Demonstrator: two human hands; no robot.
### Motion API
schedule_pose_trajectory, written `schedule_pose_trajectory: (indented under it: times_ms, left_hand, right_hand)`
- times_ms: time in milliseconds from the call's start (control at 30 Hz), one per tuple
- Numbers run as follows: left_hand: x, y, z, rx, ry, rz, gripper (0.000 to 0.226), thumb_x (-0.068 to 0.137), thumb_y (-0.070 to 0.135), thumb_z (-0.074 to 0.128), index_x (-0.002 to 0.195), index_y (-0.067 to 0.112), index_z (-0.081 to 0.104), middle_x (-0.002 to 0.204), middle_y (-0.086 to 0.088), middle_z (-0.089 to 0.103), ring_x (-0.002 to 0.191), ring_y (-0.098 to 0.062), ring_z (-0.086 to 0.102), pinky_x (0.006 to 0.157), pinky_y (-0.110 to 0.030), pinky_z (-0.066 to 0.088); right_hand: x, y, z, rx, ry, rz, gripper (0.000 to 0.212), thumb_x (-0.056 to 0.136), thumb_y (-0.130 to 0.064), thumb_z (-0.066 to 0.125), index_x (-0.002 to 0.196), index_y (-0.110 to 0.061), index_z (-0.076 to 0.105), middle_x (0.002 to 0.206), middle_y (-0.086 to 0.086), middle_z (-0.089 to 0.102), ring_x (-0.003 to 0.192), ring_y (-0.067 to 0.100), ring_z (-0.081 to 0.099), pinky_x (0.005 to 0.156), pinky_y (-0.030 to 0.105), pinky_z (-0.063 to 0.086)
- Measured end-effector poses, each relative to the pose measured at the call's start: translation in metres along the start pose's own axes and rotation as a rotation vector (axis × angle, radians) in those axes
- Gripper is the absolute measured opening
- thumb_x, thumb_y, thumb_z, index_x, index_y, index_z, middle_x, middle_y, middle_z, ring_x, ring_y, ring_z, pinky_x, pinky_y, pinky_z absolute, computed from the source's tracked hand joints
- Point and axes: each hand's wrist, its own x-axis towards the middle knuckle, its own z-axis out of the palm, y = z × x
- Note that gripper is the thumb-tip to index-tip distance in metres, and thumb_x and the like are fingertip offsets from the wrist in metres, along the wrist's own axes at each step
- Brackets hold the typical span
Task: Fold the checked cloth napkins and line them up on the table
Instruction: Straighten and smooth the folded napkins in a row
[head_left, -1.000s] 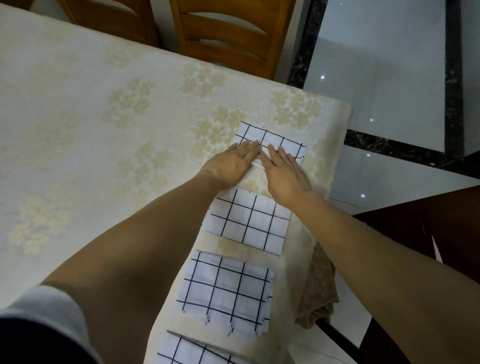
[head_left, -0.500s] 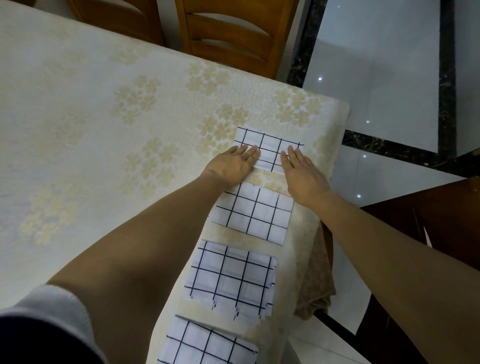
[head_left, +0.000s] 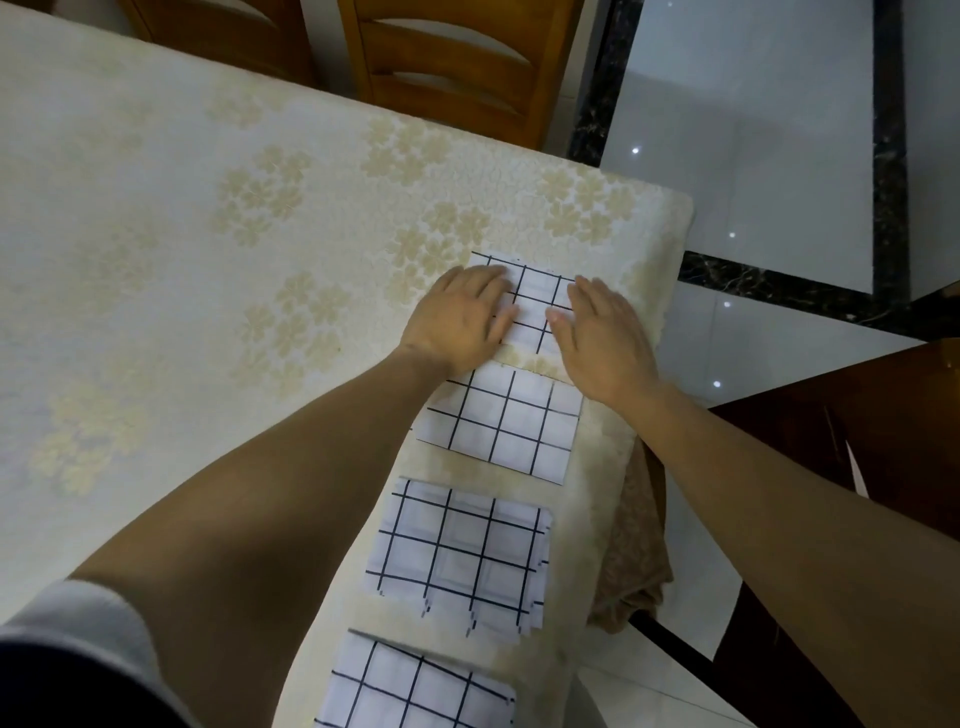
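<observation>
Several folded white napkins with black checks lie in a row along the table's right edge. The farthest napkin (head_left: 535, 301) lies under both hands. My left hand (head_left: 460, 317) presses flat on its left side, fingers straight. My right hand (head_left: 602, 332) presses flat on its right side, covering that edge. Behind my wrists lies a second folded napkin (head_left: 501, 423). A third napkin (head_left: 460, 553) is closer to me, with frayed lower edges. A fourth napkin (head_left: 410, 691) is cut off by the bottom of the view.
The table (head_left: 208, 260) wears a cream cloth with pale flower prints; its corner is at the far right. Wooden chairs (head_left: 457, 62) stand behind it. A dark wooden chair (head_left: 831, 467) stands on the right over the tiled floor (head_left: 753, 156). A tan cloth (head_left: 631, 561) hangs off the edge.
My hands slid apart across the farthest napkin, from touching in its middle to resting on its left and right sides. The row of napkins has not shifted.
</observation>
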Motion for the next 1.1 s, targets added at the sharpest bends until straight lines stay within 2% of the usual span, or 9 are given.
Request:
schedule_pose_trajectory:
  times_ms: [67,133,267,400,533,767,933,1100]
  left_hand:
    - [0.011,0.004,0.004,-0.041,0.064,-0.044,0.047,0.109,0.027,0.034,0.151,0.008,0.042,0.160,-0.010,0.038,0.149,-0.029,0.032,0.126,-0.039,0.019]
    - [0.024,0.009,0.015,-0.058,-0.005,-0.062,0.051,0.109,0.021,0.033,0.158,0.006,0.028,0.166,-0.010,0.025,0.155,-0.027,0.019,0.127,-0.038,0.013]
    - [0.039,0.009,0.038,-0.051,-0.138,-0.079,0.057,0.110,0.031,0.023,0.163,0.013,0.009,0.171,-0.003,0.003,0.158,-0.021,-0.001,0.128,-0.038,0.004]
    - [0.036,-0.002,0.045,0.035,-0.145,-0.089,0.059,0.109,0.043,0.008,0.163,0.026,-0.006,0.170,0.007,-0.012,0.157,-0.017,-0.013,0.127,-0.039,-0.005]
    - [0.034,-0.009,0.039,0.064,-0.148,-0.115,0.060,0.107,0.053,0.006,0.161,0.034,-0.011,0.169,0.010,-0.015,0.156,-0.017,-0.016,0.127,-0.038,-0.008]
    - [0.030,-0.022,0.033,0.000,-0.210,-0.115,0.076,0.100,0.068,0.004,0.161,0.026,-0.016,0.168,0.003,-0.022,0.155,-0.018,-0.021,0.126,-0.037,-0.009]
    - [0.015,-0.029,0.031,0.093,-0.206,-0.099,0.074,0.098,0.066,-0.005,0.160,0.027,-0.019,0.168,0.005,-0.023,0.154,-0.017,-0.021,0.127,-0.042,-0.005]
    - [0.008,-0.035,0.018,0.078,-0.252,-0.198,0.072,0.101,0.063,-0.003,0.159,0.025,-0.022,0.167,0.005,-0.026,0.155,-0.020,-0.021,0.127,-0.040,-0.007]
  right_hand:
    - [0.012,-0.010,0.000,0.026,0.056,0.010,0.060,0.110,-0.038,0.022,0.159,-0.004,0.019,0.167,0.014,0.016,0.156,0.026,0.010,0.127,0.037,0.006]
    - [0.027,-0.022,0.005,0.021,0.012,0.024,0.057,0.111,-0.034,0.018,0.160,-0.006,0.010,0.169,0.010,0.006,0.157,0.023,0.001,0.127,0.035,0.001]
    - [0.041,-0.028,0.029,-0.046,-0.073,0.069,0.059,0.110,-0.036,0.008,0.160,-0.007,-0.001,0.169,0.007,-0.008,0.156,0.019,-0.011,0.127,0.037,-0.005]
    - [0.039,-0.006,0.038,-0.133,-0.074,0.053,0.067,0.106,-0.049,0.002,0.160,-0.013,-0.011,0.168,0.001,-0.017,0.154,0.018,-0.017,0.126,0.040,-0.007]
    - [0.039,0.008,0.034,-0.156,-0.096,0.064,0.077,0.100,-0.064,0.001,0.159,-0.016,-0.017,0.166,-0.001,-0.024,0.153,0.016,-0.021,0.126,0.042,-0.008]
    - [0.031,0.019,0.025,-0.243,-0.142,-0.033,0.103,0.087,-0.086,0.001,0.158,-0.014,-0.020,0.165,0.005,-0.028,0.152,0.024,-0.025,0.125,0.050,-0.010]
    - [0.023,0.033,0.020,-0.251,-0.147,-0.049,0.098,0.088,-0.083,-0.001,0.158,-0.017,-0.020,0.165,0.000,-0.027,0.152,0.021,-0.025,0.125,0.049,-0.008]
    - [0.016,0.043,0.005,-0.197,-0.174,0.006,0.085,0.095,-0.072,-0.002,0.159,-0.018,-0.018,0.166,0.001,-0.025,0.152,0.022,-0.024,0.125,0.046,-0.010]
